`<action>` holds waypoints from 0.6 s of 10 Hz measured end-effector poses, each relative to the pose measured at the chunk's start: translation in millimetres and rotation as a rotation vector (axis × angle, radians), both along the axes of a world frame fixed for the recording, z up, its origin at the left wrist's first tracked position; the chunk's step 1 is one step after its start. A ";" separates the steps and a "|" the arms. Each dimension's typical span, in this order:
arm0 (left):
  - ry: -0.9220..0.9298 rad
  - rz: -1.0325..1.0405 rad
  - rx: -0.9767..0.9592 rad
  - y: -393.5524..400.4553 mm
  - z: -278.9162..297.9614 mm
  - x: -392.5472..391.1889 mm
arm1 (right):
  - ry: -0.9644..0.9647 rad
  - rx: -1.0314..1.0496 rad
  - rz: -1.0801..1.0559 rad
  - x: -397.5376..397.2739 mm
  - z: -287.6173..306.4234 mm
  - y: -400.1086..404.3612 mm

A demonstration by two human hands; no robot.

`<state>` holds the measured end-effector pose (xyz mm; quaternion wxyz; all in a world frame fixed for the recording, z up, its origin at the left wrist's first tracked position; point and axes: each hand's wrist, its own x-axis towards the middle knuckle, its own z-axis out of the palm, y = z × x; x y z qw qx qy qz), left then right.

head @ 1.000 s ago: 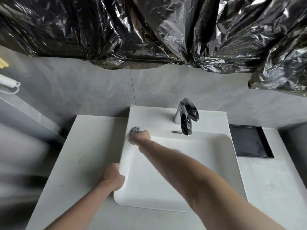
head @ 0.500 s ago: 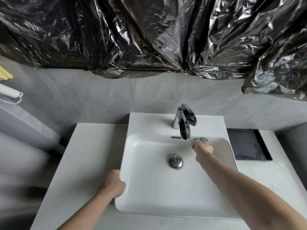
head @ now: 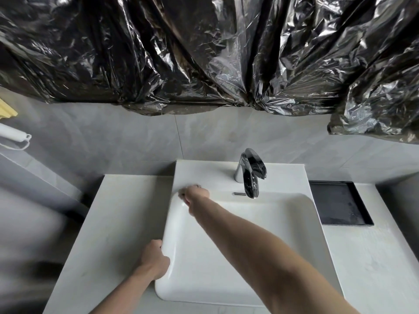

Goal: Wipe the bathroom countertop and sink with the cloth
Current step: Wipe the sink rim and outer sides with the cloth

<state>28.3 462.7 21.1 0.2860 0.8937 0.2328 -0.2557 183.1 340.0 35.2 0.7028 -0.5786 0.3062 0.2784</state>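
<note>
A white rectangular sink (head: 294,223) is set into a pale countertop (head: 108,223). My right hand (head: 196,196) reaches across the basin to its back left corner, closed on a small grey cloth (head: 184,193) that is blurred and mostly hidden under the fingers. My left hand (head: 156,259) grips the sink's left rim near the front. My right forearm hides the drain.
A chrome faucet (head: 250,172) stands at the back middle of the sink. A black tray (head: 337,205) sits recessed in the countertop to the right. Crinkled black plastic sheeting (head: 204,53) hangs over the grey tiled wall. A white object (head: 12,134) hangs at far left.
My right hand swept with the cloth from the back left corner to the right of the faucet, then back to the left corner. My left hand stayed on the rim.
</note>
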 end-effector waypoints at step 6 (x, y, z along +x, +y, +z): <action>0.012 -0.022 -0.039 11.3 -11.9 -0.1 | -0.883 -1.267 0.735 46.0 -57.5 -85.7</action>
